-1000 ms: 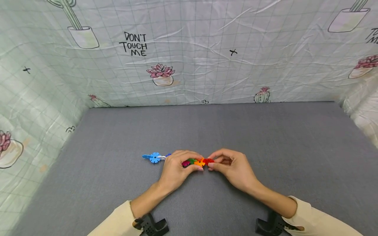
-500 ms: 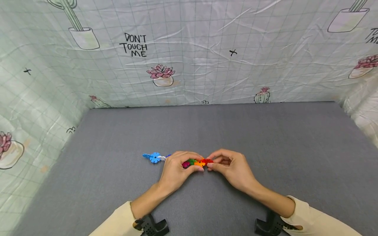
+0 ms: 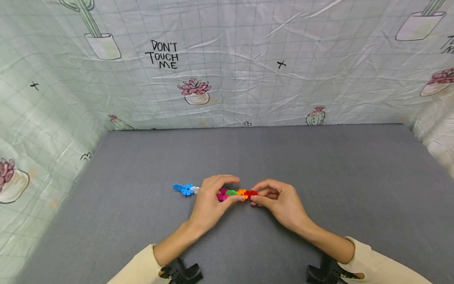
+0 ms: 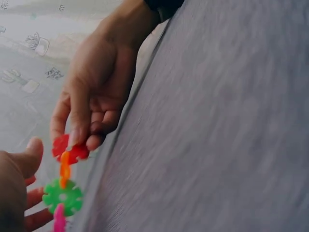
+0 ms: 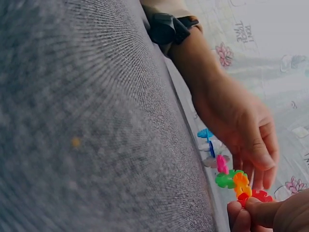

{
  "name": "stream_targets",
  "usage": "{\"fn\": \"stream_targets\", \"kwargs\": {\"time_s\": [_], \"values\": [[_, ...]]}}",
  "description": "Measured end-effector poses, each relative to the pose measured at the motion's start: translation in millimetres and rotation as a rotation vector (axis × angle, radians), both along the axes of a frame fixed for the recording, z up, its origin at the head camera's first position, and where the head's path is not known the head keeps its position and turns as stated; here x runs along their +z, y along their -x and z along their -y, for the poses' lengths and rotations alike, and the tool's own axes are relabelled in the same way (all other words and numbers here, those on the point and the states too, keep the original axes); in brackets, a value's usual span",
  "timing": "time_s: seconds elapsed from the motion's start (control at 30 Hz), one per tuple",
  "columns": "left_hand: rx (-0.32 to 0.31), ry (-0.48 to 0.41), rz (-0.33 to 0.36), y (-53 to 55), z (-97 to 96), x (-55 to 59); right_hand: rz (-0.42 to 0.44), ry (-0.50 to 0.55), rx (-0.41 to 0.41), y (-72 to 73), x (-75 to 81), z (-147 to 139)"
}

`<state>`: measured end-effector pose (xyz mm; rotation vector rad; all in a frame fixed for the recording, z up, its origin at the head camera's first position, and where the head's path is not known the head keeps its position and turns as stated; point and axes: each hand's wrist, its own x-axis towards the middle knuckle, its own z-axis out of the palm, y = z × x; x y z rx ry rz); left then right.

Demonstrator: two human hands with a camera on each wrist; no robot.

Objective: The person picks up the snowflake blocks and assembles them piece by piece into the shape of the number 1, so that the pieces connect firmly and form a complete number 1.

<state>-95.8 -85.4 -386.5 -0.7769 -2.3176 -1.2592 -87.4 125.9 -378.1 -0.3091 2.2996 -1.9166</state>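
Observation:
A chain of notched, flower-shaped plastic discs runs left to right between the hands in the head view. Its right end is a red disc (image 3: 251, 193), pinched between the thumb and fingers of my right hand (image 3: 285, 203). Then come an orange disc (image 4: 65, 169), a green disc (image 4: 63, 197) and a pink disc (image 4: 59, 220). My left hand (image 3: 210, 203) is spread around the middle of the chain, its thumb beside the orange disc and its fingers raised apart. Past that hand lie a white disc (image 3: 194, 189) and light blue discs (image 3: 187, 189). A dark blue disc (image 5: 211, 150) shows in the right wrist view.
The grey tabletop (image 3: 227, 157) extends under both arms. A patterned cloth (image 3: 241, 71) hangs behind it and along the sides. Black wrist devices (image 3: 184, 272) sit below both wrists, by the cream sleeves (image 3: 142, 266).
My left hand has loosened from the chain, its fingers lifting away from the thumb. More of the pink, green and orange discs shows. The right hand keeps its pinch on the red disc.

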Motion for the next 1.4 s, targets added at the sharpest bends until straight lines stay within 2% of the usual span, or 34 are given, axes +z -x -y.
{"fn": "stream_targets", "kwargs": {"time_s": [0.13, 0.3, 0.43, 0.57, 0.73, 0.97, 1.2, 1.4], "values": [[0.0, 0.037, -0.003, 2.9, 7.8, 16.7, -0.006, -0.023, -0.004, 0.2, -0.6, 0], [0.004, 0.165, -0.047, 7.3, 28.6, 38.5, -0.001, -0.054, -0.015, 0.0, -1.5, -1], [0.024, 0.27, -0.066, 9.3, 53.6, 49.9, -0.009, -0.062, -0.018, -0.1, -0.8, -2], [0.068, 0.362, -0.023, 9.0, 80.2, 54.6, -0.018, -0.066, -0.02, -0.4, -0.5, -2], [0.084, 0.432, 0.05, 8.2, 102.6, 49.7, -0.018, -0.064, -0.015, -0.1, -1.1, -1], [0.031, 0.44, 0.048, 11.3, 107.9, 33.8, -0.017, -0.063, -0.015, 0.2, -2.1, -1], [-0.043, 0.357, 0.084, 14.1, 102.6, 22.3, -0.002, -0.083, -0.02, 0.1, -3.8, -1], [-0.075, 0.25, 0.061, 16.8, 102.2, 12.7, -0.004, -0.08, -0.021, 1.1, -4.3, -1]]}}
